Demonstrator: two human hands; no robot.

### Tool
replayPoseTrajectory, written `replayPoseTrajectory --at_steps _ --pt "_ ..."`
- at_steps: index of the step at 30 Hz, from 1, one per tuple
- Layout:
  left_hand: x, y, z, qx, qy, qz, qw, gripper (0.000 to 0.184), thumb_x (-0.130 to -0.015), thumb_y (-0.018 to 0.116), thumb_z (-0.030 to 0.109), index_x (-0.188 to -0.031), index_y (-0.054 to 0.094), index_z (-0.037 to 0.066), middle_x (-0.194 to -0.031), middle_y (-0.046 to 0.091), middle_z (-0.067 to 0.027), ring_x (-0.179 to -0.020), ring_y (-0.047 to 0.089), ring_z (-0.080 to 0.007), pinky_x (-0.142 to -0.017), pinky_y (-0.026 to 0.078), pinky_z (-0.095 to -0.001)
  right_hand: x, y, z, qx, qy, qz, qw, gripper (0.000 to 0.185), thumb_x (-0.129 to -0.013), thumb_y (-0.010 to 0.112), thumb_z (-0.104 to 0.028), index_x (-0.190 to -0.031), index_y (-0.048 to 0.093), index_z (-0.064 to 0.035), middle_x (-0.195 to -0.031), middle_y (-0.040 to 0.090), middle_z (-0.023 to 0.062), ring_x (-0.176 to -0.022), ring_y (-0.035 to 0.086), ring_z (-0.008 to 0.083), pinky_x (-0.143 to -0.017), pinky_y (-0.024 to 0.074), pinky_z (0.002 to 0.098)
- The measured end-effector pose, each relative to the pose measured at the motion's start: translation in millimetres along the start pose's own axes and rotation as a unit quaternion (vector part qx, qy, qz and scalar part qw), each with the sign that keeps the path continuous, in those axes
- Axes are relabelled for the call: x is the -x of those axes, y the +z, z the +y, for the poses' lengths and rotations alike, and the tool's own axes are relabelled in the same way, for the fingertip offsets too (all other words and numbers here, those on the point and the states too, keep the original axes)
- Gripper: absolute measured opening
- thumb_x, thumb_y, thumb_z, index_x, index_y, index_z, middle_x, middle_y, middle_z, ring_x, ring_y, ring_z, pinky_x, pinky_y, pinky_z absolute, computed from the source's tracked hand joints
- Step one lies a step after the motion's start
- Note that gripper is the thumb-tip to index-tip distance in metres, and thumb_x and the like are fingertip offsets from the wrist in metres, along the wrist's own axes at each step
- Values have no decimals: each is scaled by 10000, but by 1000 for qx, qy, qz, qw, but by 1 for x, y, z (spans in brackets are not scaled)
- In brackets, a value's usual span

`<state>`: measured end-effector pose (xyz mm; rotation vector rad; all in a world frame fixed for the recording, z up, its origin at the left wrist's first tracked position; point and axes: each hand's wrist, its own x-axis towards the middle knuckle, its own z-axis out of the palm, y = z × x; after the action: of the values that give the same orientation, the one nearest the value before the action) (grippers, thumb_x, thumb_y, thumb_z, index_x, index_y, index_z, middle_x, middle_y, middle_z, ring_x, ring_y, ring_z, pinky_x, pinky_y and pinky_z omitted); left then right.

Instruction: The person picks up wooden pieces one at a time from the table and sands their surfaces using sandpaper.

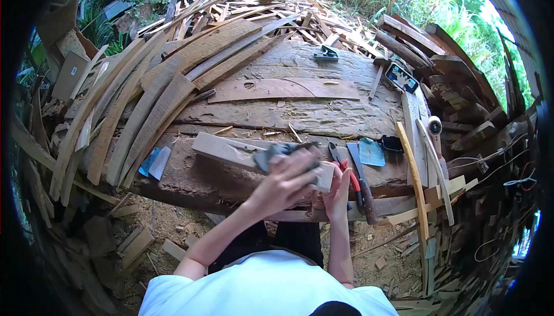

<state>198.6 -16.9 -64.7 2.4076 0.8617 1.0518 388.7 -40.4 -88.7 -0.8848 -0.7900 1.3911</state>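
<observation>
A pale wooden block [225, 151] with a groove in its top lies across the near side of the workbench. My left hand [285, 177] is closed over a dark grey, crumpled cloth [267, 158] and presses it on the block's top; motion blurs both. At the block's right end, my right hand [336, 196] grips it, fingers curled round the end face. Just beside that hand lie pliers [350, 169] with red handles. A flat-bladed tool [362, 180] with a wooden handle rests alongside them.
Blue sheets [371, 152] and a dark item lie to the right. Long curved planks [153, 108] are stacked at left. Farther back are a thin board [277, 89], a hand plane [326, 54], a hammer [377, 80] and a phone [401, 78]. Scrap wood [231, 4] is heaped behind.
</observation>
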Motion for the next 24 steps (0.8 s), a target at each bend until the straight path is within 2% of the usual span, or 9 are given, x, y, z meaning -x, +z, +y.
replayPoseTrajectory --at_steps 4,9,14,16,17,19,22,23,24 --pt "21 -51 -24 -253 -147 13 956 439 -967 526 532 -1335 622 313 -1604 253 -186 -1431 249 -502 -1150 103 -657 2 12 -12 30 12 -16 999 784 -970 265 -710 -1238 522 -20 -968 690 104 -761 709 203 -403 499 274" --pt "33 -67 -35 -198 -167 46 965 406 -1013 476 454 -1348 610 267 -1490 451 -157 -1362 421 -405 -1142 194 -651 4 17 -16 34 13 -17 999 784 -968 263 -714 -1225 525 -22 -946 692 111 -745 709 208 -395 481 265" --pt "-1 -26 -5 -114 -46 60 991 343 -986 553 356 -1229 673 146 -1392 547 -155 -1235 552 -366 -1129 293 -573 3 6 -11 26 17 -34 999 783 -981 253 -696 -1257 504 -7 -988 681 111 -787 699 198 -406 496 285" --pt "-18 -8 20 -100 -17 43 994 330 -980 564 337 -1217 677 139 -1408 537 -147 -1269 528 -356 -1129 307 -553 4 -3 -6 8 33 -37 999 796 -972 259 -712 -1292 497 -24 -1103 660 101 -964 678 198 -598 569 318" --pt "-23 0 29 -88 12 25 996 317 -973 575 319 -1205 681 131 -1424 528 -140 -1302 504 -347 -1129 321 -533 6 -2 -6 11 32 -36 999 796 -972 259 -712 -1292 497 -24 -1103 660 101 -964 678 198 -598 569 318" --pt "-29 11 39 -82 37 21 996 319 -966 589 314 -1205 679 122 -1425 528 -133 -1297 510 -347 -1125 333 -519 10 6 -4 -7 17 91 996 825 -958 263 -736 -1344 476 -39 -1228 612 94 -1151 601 198 -896 532 353" --pt "-28 12 38 -87 73 17 993 328 -955 609 321 -1184 690 101 -1432 531 -108 -1284 528 -331 -1114 358 -489 11 12 -5 -24 3 120 992 807 -938 336 -745 -1295 531 -48 -1222 626 59 -1086 634 153 -935 513 264" --pt "-23 9 32 -77 54 19 995 310 -945 617 313 -1150 700 96 -1427 533 -111 -1291 520 -323 -1122 344 -500 13 15 -8 -28 38 149 988 843 -924 316 -768 -1262 552 -33 -1176 646 73 -1023 658 163 -806 564 272" --pt "-18 4 27 -67 34 21 997 294 -934 625 305 -1116 710 91 -1423 536 -113 -1299 513 -316 -1131 330 -510 12 12 -9 -28 37 150 988 843 -924 316 -768 -1262 552 -33 -1176 646 73 -1023 658 163 -806 564 272"
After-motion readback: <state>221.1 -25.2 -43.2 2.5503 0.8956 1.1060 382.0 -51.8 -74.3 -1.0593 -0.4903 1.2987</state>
